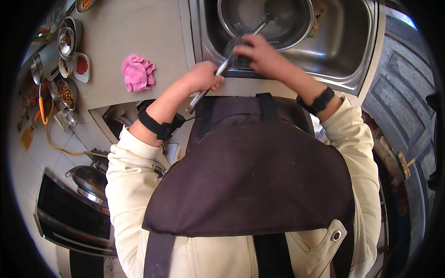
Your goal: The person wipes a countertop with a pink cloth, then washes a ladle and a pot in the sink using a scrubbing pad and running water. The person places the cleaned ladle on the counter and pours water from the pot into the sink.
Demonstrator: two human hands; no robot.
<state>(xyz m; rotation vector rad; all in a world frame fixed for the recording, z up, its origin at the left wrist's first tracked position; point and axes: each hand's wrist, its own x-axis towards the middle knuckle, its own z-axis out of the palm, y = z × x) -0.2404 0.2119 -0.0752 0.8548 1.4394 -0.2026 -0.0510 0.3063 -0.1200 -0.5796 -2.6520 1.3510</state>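
My left hand (205, 77) grips the ribbed metal handle of a whisk (221, 67), which slants up over the sink's front edge. Its wire end looks blurred beside my right hand (260, 54). The fingers of that hand are apart and slightly curled at the wires; whether they touch them is hard to tell. Beyond both hands, a round metal basin (222, 17) with cloudy water sits in the stainless steel sink (342, 48). A utensil with a metal handle (260, 27) slants into the basin, its dark far end only partly clear.
A crumpled pink cloth (138, 73) lies on the countertop (156, 31) to the left. Farther left stand several metal bowls (66, 43), a white dish (81, 67) of red contents and an orange-handled ladle (41, 104). A dark wok (88, 179) sits lower left. Right of the sink is a grey panelled door (410, 76).
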